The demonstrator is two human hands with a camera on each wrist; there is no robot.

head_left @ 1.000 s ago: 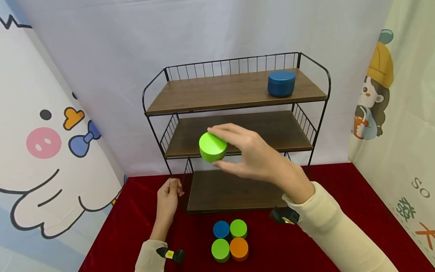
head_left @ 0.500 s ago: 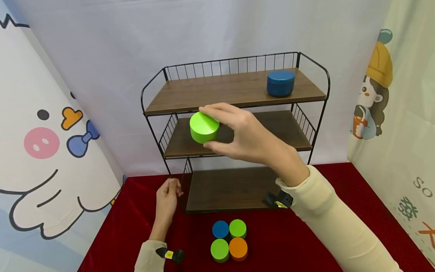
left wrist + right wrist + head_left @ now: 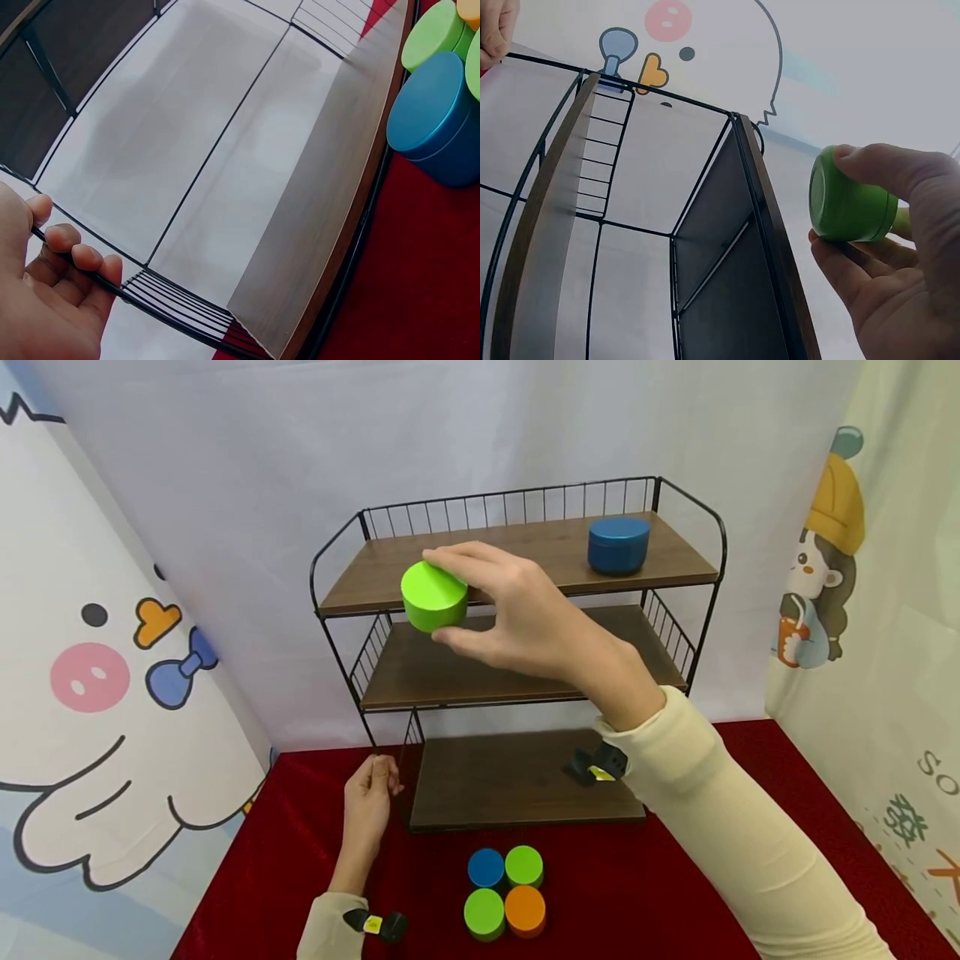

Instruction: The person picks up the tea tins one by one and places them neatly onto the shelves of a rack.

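Note:
Between the thumb and fingers of my right hand point(image 3: 517, 610) is a round bright green tin point(image 3: 433, 600). The head view shows it in front of the top shelf's left half; the right wrist view shows the tin point(image 3: 847, 199) just outside the top board's edge. My left hand point(image 3: 64, 277) curls its fingers round a black metal post at the left front of the shelf rack point(image 3: 510, 702). On the red cloth before the rack stand a blue tin point(image 3: 486, 868), two green tins point(image 3: 523, 866) and an orange tin point(image 3: 525, 910), grouped close together.
A larger blue oval tin point(image 3: 618, 545) stands at the right of the top shelf point(image 3: 517, 547). A wire rail runs along that shelf's back and sides. Below are a middle shelf point(image 3: 450, 672) and a bottom shelf point(image 3: 525, 781). Printed cloths hang at both sides.
My right hand has risen and shifted left with the green tin, from the middle shelf's height to the top shelf's front edge. My left hand stays on the post.

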